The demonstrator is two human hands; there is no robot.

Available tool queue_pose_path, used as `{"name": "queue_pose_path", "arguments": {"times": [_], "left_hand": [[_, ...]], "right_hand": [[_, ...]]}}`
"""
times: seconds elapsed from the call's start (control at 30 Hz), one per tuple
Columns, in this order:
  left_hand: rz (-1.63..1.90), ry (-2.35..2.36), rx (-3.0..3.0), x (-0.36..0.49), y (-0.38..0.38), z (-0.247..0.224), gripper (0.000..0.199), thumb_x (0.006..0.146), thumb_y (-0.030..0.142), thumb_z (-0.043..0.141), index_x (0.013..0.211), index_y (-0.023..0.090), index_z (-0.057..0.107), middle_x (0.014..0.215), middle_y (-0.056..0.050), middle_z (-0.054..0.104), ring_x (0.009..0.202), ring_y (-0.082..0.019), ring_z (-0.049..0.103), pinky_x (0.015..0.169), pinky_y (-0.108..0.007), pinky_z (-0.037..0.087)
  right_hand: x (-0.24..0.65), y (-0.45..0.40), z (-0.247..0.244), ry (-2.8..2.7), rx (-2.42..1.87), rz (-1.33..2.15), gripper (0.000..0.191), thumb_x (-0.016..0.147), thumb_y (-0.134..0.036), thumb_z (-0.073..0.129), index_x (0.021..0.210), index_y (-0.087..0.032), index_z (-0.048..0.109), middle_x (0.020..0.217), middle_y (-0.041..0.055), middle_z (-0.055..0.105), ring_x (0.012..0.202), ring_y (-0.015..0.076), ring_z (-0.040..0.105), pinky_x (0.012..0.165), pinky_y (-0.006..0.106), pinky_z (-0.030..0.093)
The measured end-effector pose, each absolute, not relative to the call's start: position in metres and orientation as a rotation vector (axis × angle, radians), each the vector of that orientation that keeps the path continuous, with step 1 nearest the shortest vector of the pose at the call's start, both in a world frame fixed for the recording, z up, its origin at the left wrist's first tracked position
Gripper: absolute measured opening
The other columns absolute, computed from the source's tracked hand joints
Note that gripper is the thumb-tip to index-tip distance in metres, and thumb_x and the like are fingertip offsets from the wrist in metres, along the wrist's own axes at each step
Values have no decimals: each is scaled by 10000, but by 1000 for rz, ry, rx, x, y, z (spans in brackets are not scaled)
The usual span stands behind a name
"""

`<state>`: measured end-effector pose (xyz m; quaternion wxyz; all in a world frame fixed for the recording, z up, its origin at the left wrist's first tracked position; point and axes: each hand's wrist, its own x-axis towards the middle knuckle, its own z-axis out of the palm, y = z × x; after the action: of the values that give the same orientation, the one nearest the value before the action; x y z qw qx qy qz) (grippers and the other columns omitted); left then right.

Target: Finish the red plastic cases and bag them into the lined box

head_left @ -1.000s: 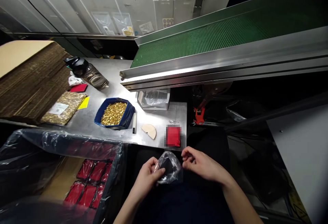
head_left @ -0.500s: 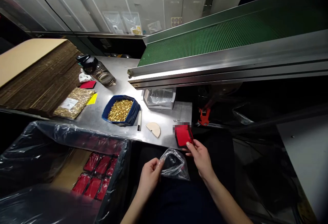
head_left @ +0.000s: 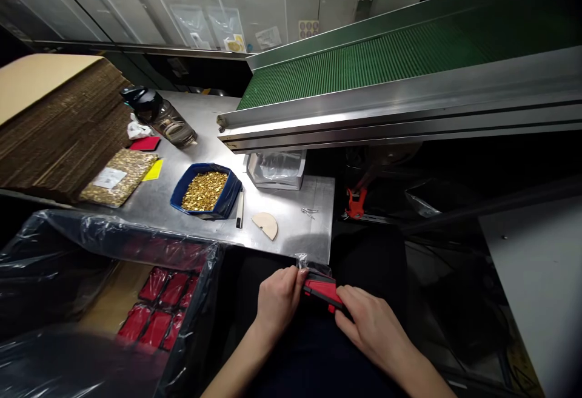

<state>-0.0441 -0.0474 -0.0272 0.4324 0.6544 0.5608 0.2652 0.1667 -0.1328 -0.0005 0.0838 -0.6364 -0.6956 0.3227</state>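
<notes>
Over my lap, my right hand [head_left: 370, 319] grips the right end of a flat red-and-black case [head_left: 324, 290]. The fingers of my left hand [head_left: 277, 298] are closed on a clear plastic bag [head_left: 302, 259] at the case's left end. The case appears to be partly at or inside the bag's mouth; how far in, I cannot tell. To the left, several similar red packs [head_left: 157, 328] in clear wrapping lie inside a box lined with dark plastic [head_left: 207, 276].
On the metal table [head_left: 300, 237] are a blue bin [head_left: 233, 195] of gold-coloured small parts, a cutter [head_left: 240, 209], a half-round wooden disc [head_left: 265, 225], small metal pieces [head_left: 309, 211], a tray of clear bags [head_left: 276, 170] and a bottle [head_left: 170, 125]. A green conveyor [head_left: 336, 70] slopes above; stacked cardboard [head_left: 54, 131] stands left.
My right hand has brought the red case down and left, off the table edge, to the bag. My left hand has risen slightly and tightened on the bag. The camera view has shifted a little.
</notes>
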Motion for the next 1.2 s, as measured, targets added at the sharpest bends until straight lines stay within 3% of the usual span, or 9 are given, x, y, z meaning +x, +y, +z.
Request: {"name": "queue_pose_path", "arguments": {"times": [0.1, 0.17, 0.3, 0.43, 0.63, 0.73, 0.83, 1.03, 1.2], "left_hand": [[751, 1375, 1688, -39, -44, -27, 220, 925, 297, 715, 718, 230, 677, 698, -44, 593, 672, -191, 487, 707, -277, 354], [735, 1394, 1849, -37, -42, -27, 148, 978, 285, 630, 871, 233, 718, 798, -61, 659, 750, -220, 551, 744, -292, 397], [472, 1466, 2270, -33, -43, -27, 241, 1035, 177, 442, 1160, 214, 644, 976, -67, 706, 875, -243, 615, 766, -326, 440], [225, 1532, 2145, -25, -43, -27, 199, 976, 124, 478, 1120, 223, 574, 993, -57, 680, 887, -240, 643, 728, -321, 429], [135, 1484, 1842, -12, -42, -34, 158, 887, 126, 539, 984, 248, 514, 693, 38, 621, 626, -197, 621, 591, -277, 348], [238, 1480, 1809, -9, -45, -34, 205, 891, 124, 536, 1048, 255, 517, 712, 50, 625, 626, -175, 618, 605, -262, 360], [475, 1445, 1781, -8, -44, -34, 57, 950, 195, 527, 952, 246, 553, 782, 22, 643, 670, -165, 607, 642, -266, 382], [618, 1304, 1737, -5, -34, -36, 163, 1017, 311, 506, 915, 223, 597, 798, 4, 638, 695, -153, 591, 666, -261, 444], [725, 1036, 1740, -3, -49, -18, 130, 999, 273, 554, 917, 195, 619, 834, -25, 618, 729, -154, 561, 701, -278, 452]], "right_hand": [[163, -132, 2, -1920, -1988, 932, 105, 996, -237, 519, 910, -244, 579, 845, -3, 674, 747, 195, 656, 648, 295, 391], [161, -133, 2, -1787, -2027, 926, 109, 996, -257, 530, 898, -250, 576, 823, -14, 679, 712, 184, 659, 634, 287, 389], [155, -138, -6, -1576, -2074, 826, 82, 988, -287, 548, 944, -251, 607, 791, -18, 689, 647, 182, 655, 621, 285, 401], [145, -143, -17, -1474, -2029, 727, 142, 1007, -338, 534, 953, -238, 620, 775, -15, 686, 562, 162, 617, 559, 272, 398], [139, -143, -28, -1466, -1978, 541, 211, 1050, -369, 484, 948, -225, 598, 795, -2, 693, 643, 170, 678, 597, 263, 442], [142, -143, -29, -1524, -2009, 443, 196, 1057, -360, 476, 963, -225, 583, 808, 1, 686, 674, 179, 690, 615, 274, 440], [145, -144, -29, -1638, -2023, 418, 168, 1060, -319, 472, 957, -230, 570, 820, 4, 669, 713, 187, 686, 634, 287, 427], [147, -144, -27, -1778, -2037, 416, 118, 1054, -267, 479, 992, -235, 574, 839, 6, 655, 763, 204, 681, 661, 318, 419], [149, -135, -11, -1810, -2106, 432, 43, 1023, -236, 555, 1055, -235, 584, 901, 18, 675, 818, 222, 685, 678, 331, 430]]}}
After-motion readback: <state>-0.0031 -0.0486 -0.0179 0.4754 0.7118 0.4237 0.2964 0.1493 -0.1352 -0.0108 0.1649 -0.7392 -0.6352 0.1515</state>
